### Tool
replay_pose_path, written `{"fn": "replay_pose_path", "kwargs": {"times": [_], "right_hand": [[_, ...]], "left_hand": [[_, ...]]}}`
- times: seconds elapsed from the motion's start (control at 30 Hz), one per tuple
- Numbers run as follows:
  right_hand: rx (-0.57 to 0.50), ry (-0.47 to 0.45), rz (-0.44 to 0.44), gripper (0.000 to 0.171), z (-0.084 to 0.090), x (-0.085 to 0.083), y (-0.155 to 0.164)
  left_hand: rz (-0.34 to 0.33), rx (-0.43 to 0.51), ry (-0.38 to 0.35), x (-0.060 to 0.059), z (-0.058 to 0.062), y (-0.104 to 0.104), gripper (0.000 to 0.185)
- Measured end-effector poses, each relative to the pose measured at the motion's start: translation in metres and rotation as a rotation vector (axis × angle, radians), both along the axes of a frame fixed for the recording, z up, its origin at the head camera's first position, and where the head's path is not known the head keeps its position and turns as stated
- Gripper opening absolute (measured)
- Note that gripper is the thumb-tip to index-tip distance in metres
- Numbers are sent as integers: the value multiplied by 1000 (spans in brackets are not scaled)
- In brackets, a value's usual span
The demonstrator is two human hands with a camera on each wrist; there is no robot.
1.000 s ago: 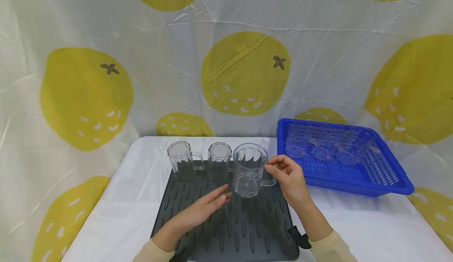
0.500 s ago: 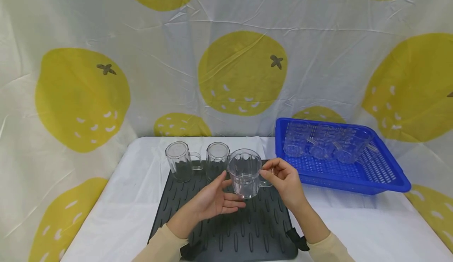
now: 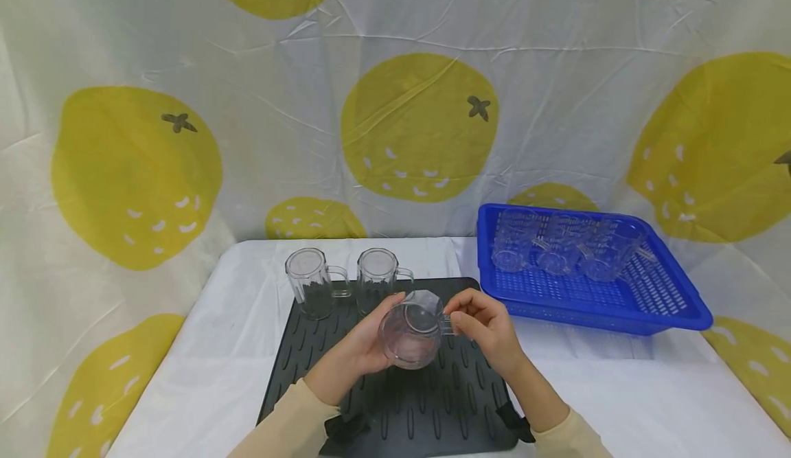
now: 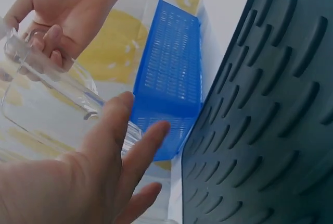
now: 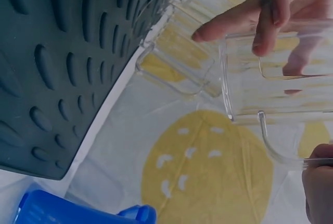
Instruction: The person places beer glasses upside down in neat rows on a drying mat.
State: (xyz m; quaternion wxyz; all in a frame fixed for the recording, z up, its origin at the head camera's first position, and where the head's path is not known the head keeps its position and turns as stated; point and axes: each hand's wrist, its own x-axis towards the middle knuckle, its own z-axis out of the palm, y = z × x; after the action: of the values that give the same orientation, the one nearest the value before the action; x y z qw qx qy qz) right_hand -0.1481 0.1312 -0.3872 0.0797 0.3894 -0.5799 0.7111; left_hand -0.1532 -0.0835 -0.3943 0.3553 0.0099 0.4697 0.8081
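Clear mug (image 3: pixel 410 331) sits tipped on its side in the air above the dark drying mat (image 3: pixel 426 403), its mouth turned towards the person. Left hand (image 3: pixel 361 345) cups its body with curled fingers, and the right hand (image 3: pixel 485 324) pinches the handle. Two more mugs (image 3: pixel 342 283) stand upright at the mat's far edge; a blue basket (image 3: pixel 655 307) of glassware rests on the tabletop (image 3: pixel 649 389) to the right

At frame centre, a mug (image 3: pixel 410 334) is held tilted above the mat (image 3: pixel 432 403), between the left hand (image 3: pixel 358 348) and right hand (image 3: pixel 485 324). Two mugs (image 3: pixel 309 283) (image 3: pixel 378 279) stand on the mat's far edge, upper left of them. The basket (image 3: pixel 649 307) of glasses (image 3: pixel 559 248) sits at right.
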Motion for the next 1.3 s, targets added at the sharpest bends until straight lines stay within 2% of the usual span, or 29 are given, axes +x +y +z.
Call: {"fn": "replay_pose_path", "kwargs": {"times": [0.17,0.27,0.4,0.47,0.67,0.8,0.93,1.03,1.2,1.3], "right_hand": [[-8,75,43,11,1,0,0],[-11,96,77,10,0,0,0],[1,96,94,12,-1,1,0],[3,107,96,14,-2,0,0],[43,160,45,12,-6,0,-1],[83,135,-34,11,-9,1,0],[93,71,-114,9,-9,2,2],[71,51,-143,6,-8,0,6],[36,79,-171,7,-8,-3,9],[21,82,-176,10,-8,-3,10]], "left_hand": [[-11,16,-42,-2,-2,4,53],[-4,31,-55,-4,-2,5,61],[12,-5,-78,-5,-3,4,81],[24,-19,-82,-6,-3,3,81],[66,-26,-50,-7,-5,4,63],[67,-7,-11,-7,-7,5,57],[96,-21,69,-6,-9,5,44],[130,-68,177,-5,-10,3,47],[193,-204,400,-2,-12,-2,70],[201,-232,488,0,-11,-4,78]]}}
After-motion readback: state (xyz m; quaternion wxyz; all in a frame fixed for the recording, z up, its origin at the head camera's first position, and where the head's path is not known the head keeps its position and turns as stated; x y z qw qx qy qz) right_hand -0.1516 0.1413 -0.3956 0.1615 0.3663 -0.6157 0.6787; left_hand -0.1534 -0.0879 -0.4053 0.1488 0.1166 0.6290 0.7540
